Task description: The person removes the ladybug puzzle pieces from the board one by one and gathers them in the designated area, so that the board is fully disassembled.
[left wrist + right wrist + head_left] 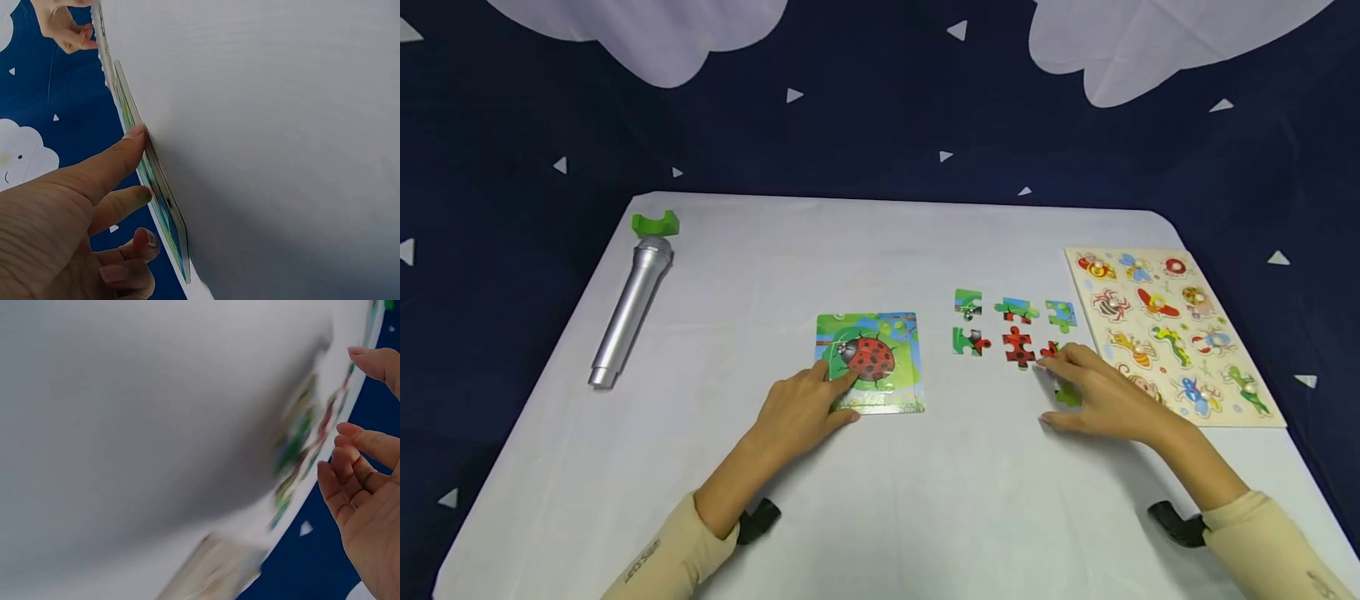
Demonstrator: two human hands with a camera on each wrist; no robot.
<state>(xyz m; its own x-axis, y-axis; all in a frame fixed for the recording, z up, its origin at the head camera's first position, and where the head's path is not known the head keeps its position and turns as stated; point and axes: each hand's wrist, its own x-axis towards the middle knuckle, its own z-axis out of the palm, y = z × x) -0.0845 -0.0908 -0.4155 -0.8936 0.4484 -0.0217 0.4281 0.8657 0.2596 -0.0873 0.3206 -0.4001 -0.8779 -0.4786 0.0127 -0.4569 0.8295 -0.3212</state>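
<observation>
A square puzzle board (906, 367) with a ladybug picture lies flat in the middle of the table. My left hand (801, 408) rests at its lower left corner, index finger over the picture, thumb along the near edge. In the left wrist view that thumb (128, 147) touches the board's edge (164, 197). Loose jigsaw pieces lie in rows to the right, among them a red piece (1019, 347) and a green-and-red piece (967, 342). Over the nearest ones is my right hand (1101, 396), thumb and fingers spread apart, partly covering a green piece (1067, 395).
A wooden peg board (1112, 287) with insect figures lies at the table's right edge. On the left are a silver microphone (631, 315) and a green arched block (655, 224). A dark blue curtain (880, 142) hangs behind the white table (760, 275).
</observation>
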